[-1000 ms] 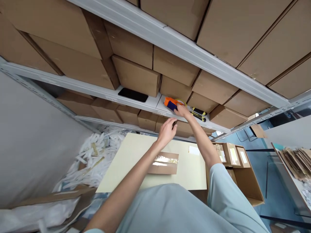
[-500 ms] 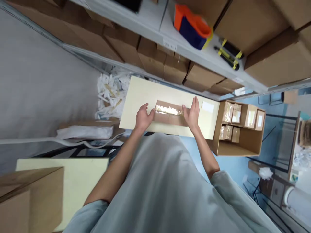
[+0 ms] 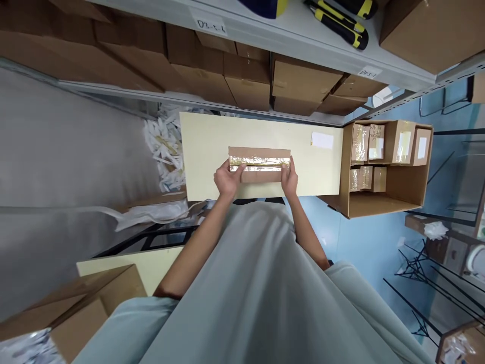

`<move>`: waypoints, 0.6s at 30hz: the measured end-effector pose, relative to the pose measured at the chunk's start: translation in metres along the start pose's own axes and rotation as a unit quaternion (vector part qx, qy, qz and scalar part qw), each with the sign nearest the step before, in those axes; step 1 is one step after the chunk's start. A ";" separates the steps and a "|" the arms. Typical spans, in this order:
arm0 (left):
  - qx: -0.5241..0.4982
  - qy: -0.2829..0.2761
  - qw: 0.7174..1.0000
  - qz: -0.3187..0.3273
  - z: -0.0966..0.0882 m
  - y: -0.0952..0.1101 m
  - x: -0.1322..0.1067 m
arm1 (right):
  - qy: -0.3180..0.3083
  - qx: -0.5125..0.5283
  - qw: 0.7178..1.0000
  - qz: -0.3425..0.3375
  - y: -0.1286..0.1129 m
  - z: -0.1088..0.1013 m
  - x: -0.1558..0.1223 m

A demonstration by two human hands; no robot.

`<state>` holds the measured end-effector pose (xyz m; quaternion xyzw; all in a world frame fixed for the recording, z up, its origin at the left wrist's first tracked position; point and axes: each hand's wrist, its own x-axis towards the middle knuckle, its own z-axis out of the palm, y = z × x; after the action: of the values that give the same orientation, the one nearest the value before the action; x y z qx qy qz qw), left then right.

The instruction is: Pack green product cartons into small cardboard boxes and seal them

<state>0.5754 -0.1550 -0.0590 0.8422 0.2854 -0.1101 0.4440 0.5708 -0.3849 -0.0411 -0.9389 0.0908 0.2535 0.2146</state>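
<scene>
A long, narrow cardboard box (image 3: 261, 176) with shiny clear tape along its top is on the cream tabletop (image 3: 212, 131). My left hand (image 3: 227, 179) grips its left end, the thumb lying on top. At the opposite end my right hand (image 3: 289, 179) holds the box, thumb over the tape and fingers along the side. Whether the box rests on the tabletop or is slightly lifted, I cannot tell. A white label (image 3: 322, 140) lies on the tabletop to the right of the box.
At the right end stands a large open carton (image 3: 394, 206) holding several taped boxes. A shelf (image 3: 250, 33) with cartons and yellow-black utility knives (image 3: 337, 25) runs along the far side. White paper scraps (image 3: 164, 146) lie left. Another open carton (image 3: 117, 288) is at the lower left.
Both hands have closed onto the ends of the narrow box, where they stood apart with fingers spread. The box now sits straighter. The camera view has shifted.
</scene>
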 end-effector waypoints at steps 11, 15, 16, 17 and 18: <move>-0.161 -0.055 0.985 -0.011 -0.025 -0.013 0.017 | 0.096 0.071 0.992 0.030 0.014 -0.018 -0.004; -0.164 -0.050 0.985 0.023 -0.033 -0.006 0.013 | 0.121 0.078 0.989 0.015 0.002 -0.037 -0.008; -0.165 -0.048 0.985 0.027 -0.037 -0.006 0.012 | 0.128 0.091 0.987 0.005 0.000 -0.042 -0.009; -0.165 -0.046 0.985 0.032 -0.040 -0.007 0.012 | 0.135 0.106 0.985 -0.005 -0.001 -0.046 -0.009; -0.166 -0.044 0.984 0.038 -0.044 -0.009 0.011 | 0.141 0.120 0.983 -0.012 -0.002 -0.049 -0.010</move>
<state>0.5763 -0.1111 -0.0447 0.7614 0.2475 -0.0812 0.5937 0.5846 -0.4040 0.0027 -0.9336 0.1384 0.1037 0.3137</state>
